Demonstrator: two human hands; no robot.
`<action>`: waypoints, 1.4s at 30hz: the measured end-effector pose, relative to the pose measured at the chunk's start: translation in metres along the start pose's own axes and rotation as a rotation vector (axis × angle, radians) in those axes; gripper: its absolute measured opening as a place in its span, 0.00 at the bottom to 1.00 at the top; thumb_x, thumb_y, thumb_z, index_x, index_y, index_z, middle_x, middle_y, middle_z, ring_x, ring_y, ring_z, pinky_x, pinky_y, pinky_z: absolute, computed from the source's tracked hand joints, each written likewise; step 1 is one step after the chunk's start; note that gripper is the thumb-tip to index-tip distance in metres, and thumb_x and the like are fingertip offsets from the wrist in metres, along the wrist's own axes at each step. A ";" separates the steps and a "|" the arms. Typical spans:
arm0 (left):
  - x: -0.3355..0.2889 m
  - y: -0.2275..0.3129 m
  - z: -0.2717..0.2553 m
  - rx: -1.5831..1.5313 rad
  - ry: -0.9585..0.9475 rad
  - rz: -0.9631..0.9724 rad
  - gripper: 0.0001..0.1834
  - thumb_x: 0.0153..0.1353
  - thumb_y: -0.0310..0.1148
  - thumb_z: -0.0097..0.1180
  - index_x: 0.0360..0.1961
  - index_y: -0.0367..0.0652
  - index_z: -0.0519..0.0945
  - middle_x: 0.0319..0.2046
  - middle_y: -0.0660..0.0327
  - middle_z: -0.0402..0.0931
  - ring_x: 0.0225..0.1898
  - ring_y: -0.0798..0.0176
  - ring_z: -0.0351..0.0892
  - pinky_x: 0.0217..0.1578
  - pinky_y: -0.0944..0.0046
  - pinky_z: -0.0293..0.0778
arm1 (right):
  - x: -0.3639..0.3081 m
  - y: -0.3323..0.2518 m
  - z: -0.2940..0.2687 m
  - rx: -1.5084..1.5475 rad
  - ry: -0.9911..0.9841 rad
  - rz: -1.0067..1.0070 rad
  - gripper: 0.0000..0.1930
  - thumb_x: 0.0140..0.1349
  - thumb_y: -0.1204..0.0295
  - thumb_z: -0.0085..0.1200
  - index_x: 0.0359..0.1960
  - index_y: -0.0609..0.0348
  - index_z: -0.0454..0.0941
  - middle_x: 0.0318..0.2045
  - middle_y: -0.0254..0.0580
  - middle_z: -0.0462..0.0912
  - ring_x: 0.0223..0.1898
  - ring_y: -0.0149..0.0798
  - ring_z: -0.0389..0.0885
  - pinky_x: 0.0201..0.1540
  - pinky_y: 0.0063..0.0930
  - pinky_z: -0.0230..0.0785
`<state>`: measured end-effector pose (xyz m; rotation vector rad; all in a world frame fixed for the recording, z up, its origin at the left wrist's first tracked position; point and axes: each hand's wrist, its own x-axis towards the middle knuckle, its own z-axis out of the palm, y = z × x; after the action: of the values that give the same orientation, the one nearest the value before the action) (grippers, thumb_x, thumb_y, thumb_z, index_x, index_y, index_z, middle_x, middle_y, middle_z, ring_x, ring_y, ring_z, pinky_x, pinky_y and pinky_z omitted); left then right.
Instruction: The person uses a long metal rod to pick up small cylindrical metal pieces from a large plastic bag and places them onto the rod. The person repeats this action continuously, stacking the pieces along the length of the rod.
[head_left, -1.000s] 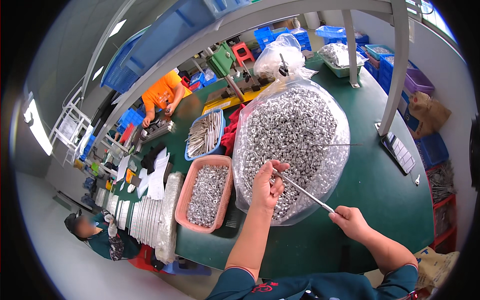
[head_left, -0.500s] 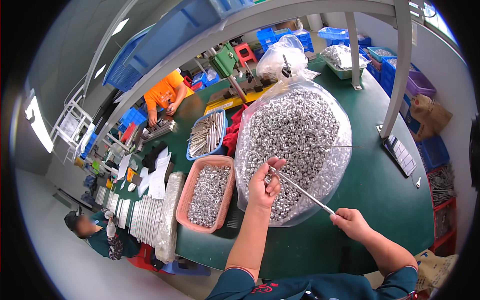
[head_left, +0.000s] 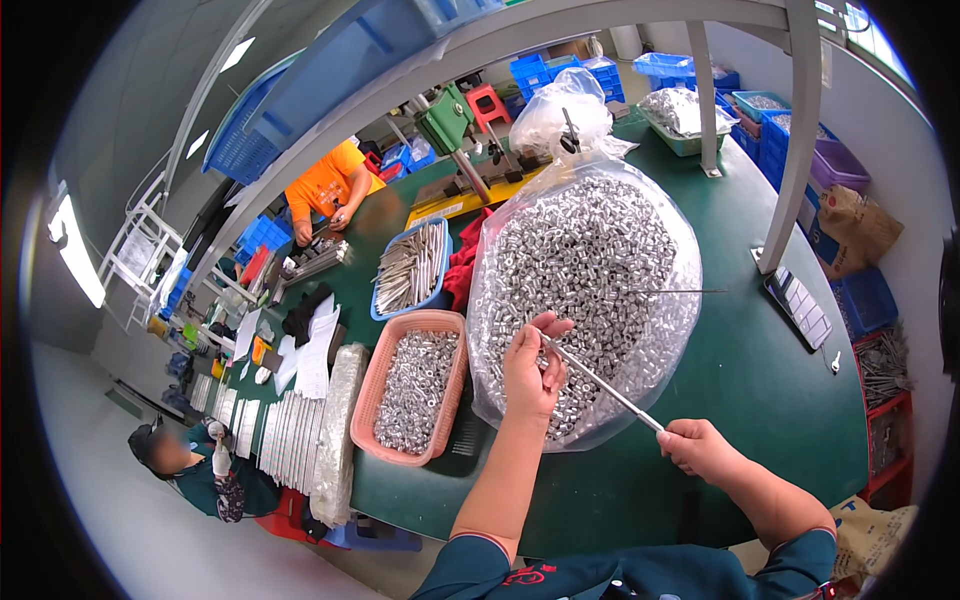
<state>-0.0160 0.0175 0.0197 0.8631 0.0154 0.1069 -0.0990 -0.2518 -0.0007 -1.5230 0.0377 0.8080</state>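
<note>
My right hand [head_left: 700, 448] is closed round the near end of a slim silver metal rod [head_left: 605, 388]. The rod slants up to the left, above a large clear plastic bag [head_left: 690, 290] heaped with small silver metal rings [head_left: 585, 250]. At its far end my left hand [head_left: 530, 368] has its fingers curled about the tip; whether a ring is also between them is too small to tell. A thin dark needle-like rod [head_left: 680, 291] stands out over the heap toward the right.
Left of the bag stand a pink basket [head_left: 357, 425] of similar rings and a blue tray [head_left: 447, 285] of metal rods. A phone [head_left: 797, 312] lies by a grey shelf post [head_left: 790, 170]. A co-worker in orange [head_left: 328, 180] sits across the table; another person [head_left: 205, 478] works at far left.
Both hands and the rod stay nearly in place. My right hand has shifted very slightly left and up; the left fingers have barely moved at the rod's tip.
</note>
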 end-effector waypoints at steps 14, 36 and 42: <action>0.014 -0.007 -0.027 -0.204 0.171 -0.346 0.21 0.70 0.48 0.43 0.41 0.37 0.75 0.33 0.52 0.77 0.14 0.75 0.57 0.12 0.75 0.52 | -0.002 -0.010 0.002 -0.162 0.137 -0.122 0.17 0.67 0.60 0.50 0.26 0.61 0.74 0.20 0.28 0.70 0.23 0.23 0.65 0.27 0.21 0.60; 0.023 0.019 -0.055 -0.427 -0.041 -0.369 0.10 0.63 0.26 0.53 0.45 0.37 0.77 0.40 0.52 0.76 0.25 0.69 0.70 0.19 0.75 0.66 | -0.002 -0.007 0.003 -0.193 0.090 -0.105 0.16 0.66 0.61 0.51 0.28 0.63 0.75 0.20 0.28 0.70 0.24 0.23 0.65 0.26 0.22 0.59; 0.019 0.025 -0.050 -0.213 0.033 -0.302 0.08 0.65 0.30 0.53 0.43 0.41 0.77 0.35 0.54 0.79 0.17 0.74 0.66 0.12 0.78 0.55 | 0.001 -0.003 0.003 -0.275 0.094 -0.126 0.16 0.65 0.62 0.52 0.27 0.63 0.76 0.19 0.28 0.69 0.23 0.23 0.64 0.25 0.23 0.58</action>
<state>-0.0025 0.0737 0.0068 0.6380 0.1622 -0.1577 -0.0985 -0.2484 0.0019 -1.8033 -0.1030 0.6595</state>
